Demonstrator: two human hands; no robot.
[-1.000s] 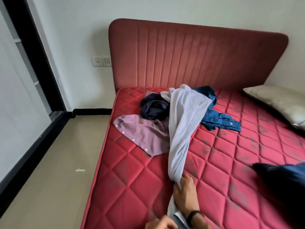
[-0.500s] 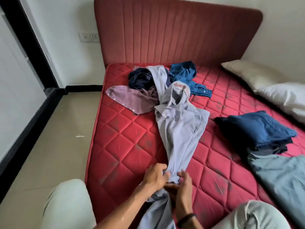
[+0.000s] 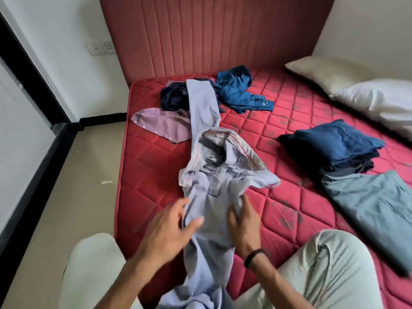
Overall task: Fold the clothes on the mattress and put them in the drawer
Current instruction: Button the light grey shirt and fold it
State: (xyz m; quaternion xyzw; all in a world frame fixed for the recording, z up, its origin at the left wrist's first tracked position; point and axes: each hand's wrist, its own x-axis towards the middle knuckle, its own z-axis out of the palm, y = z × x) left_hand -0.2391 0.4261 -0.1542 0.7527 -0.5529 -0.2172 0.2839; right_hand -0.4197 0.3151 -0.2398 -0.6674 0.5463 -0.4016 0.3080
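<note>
Pale blue trousers (image 3: pixel 211 197), rumpled, waistband open.

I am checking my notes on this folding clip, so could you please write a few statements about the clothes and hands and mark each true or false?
1. Both hands are on the light blue trousers. True: the left hand and right hand are at its sides.
2. The purple shirt is already folded. False: it lies loose and spread.
3. A folded dark blue stack sits on the mattress. True.
4. The pillows lie near the floor-side edge. False: the white pillow lies along the opposite side.
5. The right wrist is bare. False: it wears a black band.
</note>
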